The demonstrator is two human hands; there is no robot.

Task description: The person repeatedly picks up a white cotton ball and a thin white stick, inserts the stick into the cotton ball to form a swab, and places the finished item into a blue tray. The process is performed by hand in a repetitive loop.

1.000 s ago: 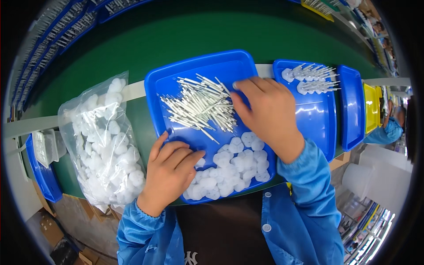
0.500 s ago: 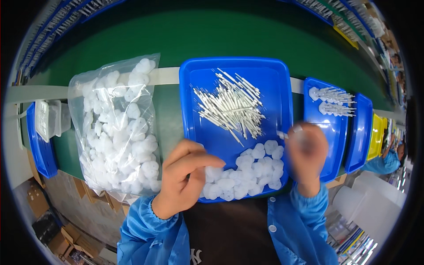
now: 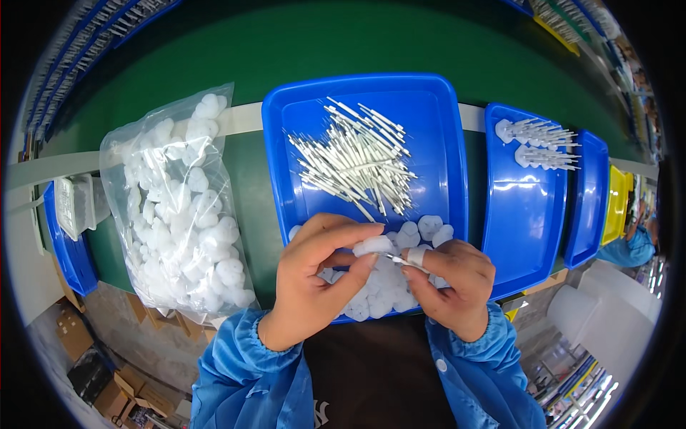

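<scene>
Two hands met over one blue tray (image 3: 436, 107): left hand (image 3: 314, 282) fingers clamped on a white foam piece (image 3: 373, 246), right hand (image 3: 454, 282) fingers pinching a white stick (image 3: 397, 260). Half a second earlier the hands were apart. One bag of foam pieces (image 3: 179, 207) lay on the bench (image 3: 214, 57), left of the tray.

A bright blue tray (image 3: 443, 143) is showing white sticks (image 3: 357, 161) and white lobed pieces (image 3: 429, 227) against a dark green table (image 3: 286, 43). A clear bag (image 3: 175, 207) is showing more white pieces. Two further blue trays (image 3: 525, 214) and a yellow one (image 3: 619, 204) are lining the right side, and blue sleeves (image 3: 243, 372) are showing below.
</scene>
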